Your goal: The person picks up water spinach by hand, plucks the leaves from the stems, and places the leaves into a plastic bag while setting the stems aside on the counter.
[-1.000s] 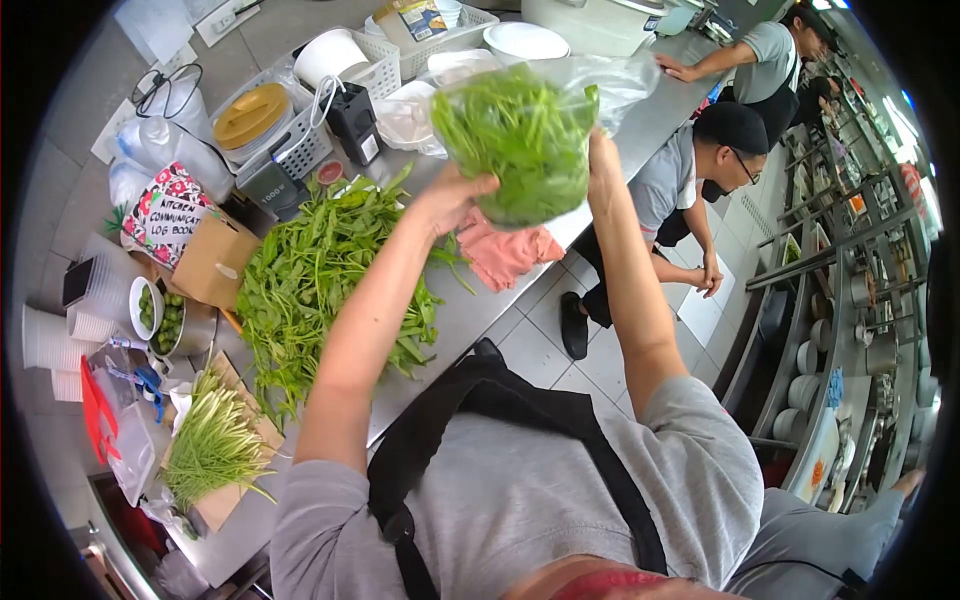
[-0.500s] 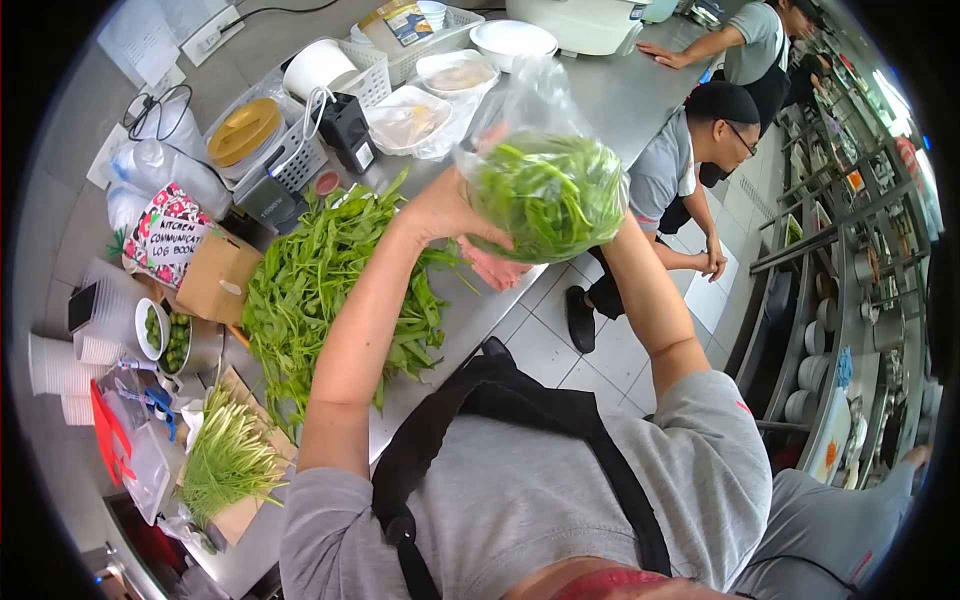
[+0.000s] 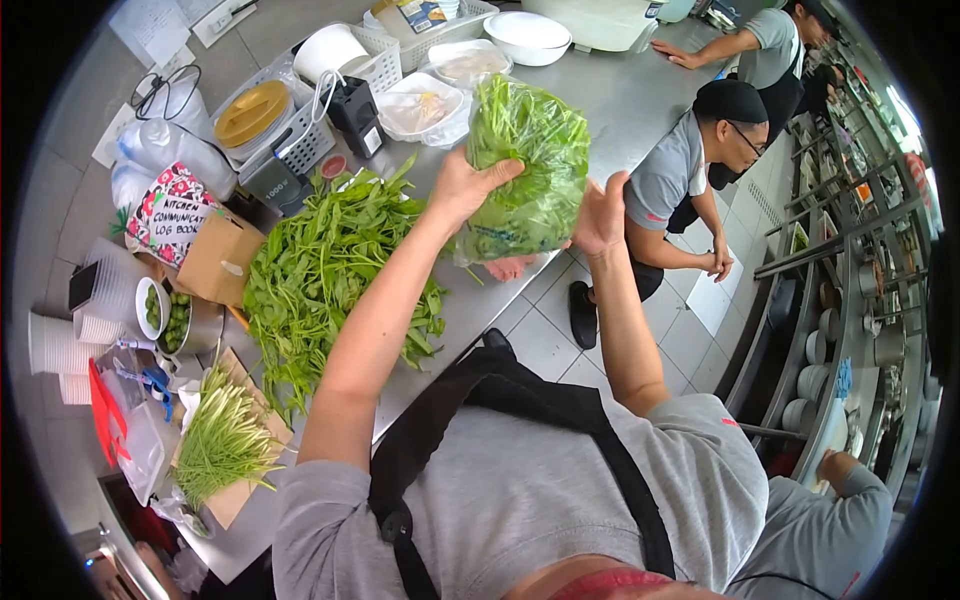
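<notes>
A clear plastic bag [image 3: 528, 165] packed with leafy greens is held up in front of me, over the table's edge. My left hand [image 3: 472, 190] grips its left side, thumb across the front and the other fingers hidden behind. My right hand [image 3: 602, 215] is at the bag's lower right, thumb up and palm open, the fingers partly hidden; whether it touches the plastic I cannot tell. Below the bag a pinkish thing [image 3: 510, 267] shows in part. A large pile of loose leafy greens [image 3: 335, 275] lies on the steel table [image 3: 625, 100] to the left.
Cut green stalks [image 3: 225, 440] lie on cardboard at the near left. A pot of small green fruits [image 3: 180, 325], a cardboard box [image 3: 222, 268], a black device [image 3: 355, 115] and white bowls [image 3: 520, 38] line the back. Two co-workers [image 3: 690, 170] stand along the table's right side.
The bag of greens has been turned, and its loose plastic top no longer sticks up. My right hand has come from behind the bag to its lower right side.
</notes>
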`<state>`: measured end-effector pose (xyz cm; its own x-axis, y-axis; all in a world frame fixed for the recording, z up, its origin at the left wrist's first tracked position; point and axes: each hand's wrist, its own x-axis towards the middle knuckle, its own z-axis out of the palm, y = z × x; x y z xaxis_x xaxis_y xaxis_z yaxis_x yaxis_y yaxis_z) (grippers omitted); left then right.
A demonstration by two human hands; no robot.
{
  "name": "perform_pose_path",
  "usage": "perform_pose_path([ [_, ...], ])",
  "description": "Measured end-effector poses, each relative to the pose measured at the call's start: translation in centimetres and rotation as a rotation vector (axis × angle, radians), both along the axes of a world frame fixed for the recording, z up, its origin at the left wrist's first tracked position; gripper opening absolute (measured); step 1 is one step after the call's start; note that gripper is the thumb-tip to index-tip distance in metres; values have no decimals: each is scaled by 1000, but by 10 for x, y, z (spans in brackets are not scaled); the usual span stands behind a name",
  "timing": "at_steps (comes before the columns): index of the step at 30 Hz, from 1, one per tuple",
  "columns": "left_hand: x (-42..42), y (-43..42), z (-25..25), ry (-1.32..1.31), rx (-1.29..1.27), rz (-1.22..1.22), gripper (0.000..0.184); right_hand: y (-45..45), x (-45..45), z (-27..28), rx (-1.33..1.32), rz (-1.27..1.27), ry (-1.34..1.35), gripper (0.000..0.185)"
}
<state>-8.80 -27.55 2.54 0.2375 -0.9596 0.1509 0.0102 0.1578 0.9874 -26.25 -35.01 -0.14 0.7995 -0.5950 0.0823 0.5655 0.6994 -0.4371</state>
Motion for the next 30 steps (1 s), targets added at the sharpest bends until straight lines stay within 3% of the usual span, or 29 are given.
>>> perform_pose_path([
  [2,1,-9,-12,-31,-15,86,62,-5,2,-18,-394,-136,260,61],
  [3,1,-12,-17,-69,-42,167,62,0,6,-3,-370,-156,395,61],
  [8,4,-7,-6,-4,-79,98,63,-1,10,3,-416,-173,388,61],
  [10,6,-1,1,1,-74,60,62,-6,10,-8,34,-65,130,62],
  [12,6,2,8,105,-53,0,61,-15,11,-20,-5,30,42,65],
  [15,11,7,13,-19,-7,32,67,-16,15,-20,-123,79,120,62],
  [17,21,5,8,-56,35,11,72,-13,19,-6,-206,-10,337,57],
  [18,34,0,-3,-251,82,79,77,-22,17,-9,-206,5,339,57],
  [19,44,4,-11,-445,136,155,82,-40,10,-14,-241,-164,435,55],
  [20,48,20,1,-408,124,158,79,-51,6,-19,-274,-323,530,53],
  [22,68,59,26,-265,156,127,70,-39,7,21,-748,-631,661,52],
  [24,105,96,31,-321,155,190,59,-38,9,33,-1310,-1038,669,53],
  [26,128,137,27,-319,120,453,60,-36,5,28,-1803,-1159,1037,60],
  [27,139,158,21,-360,111,534,60,-42,9,21,-2104,-1126,976,67],
  [28,148,176,12,-402,100,612,60,-40,9,12,-2177,-788,1321,67],
  [30,153,216,-3,-493,206,681,60,-27,11,-5,-2425,-430,1472,63],
])
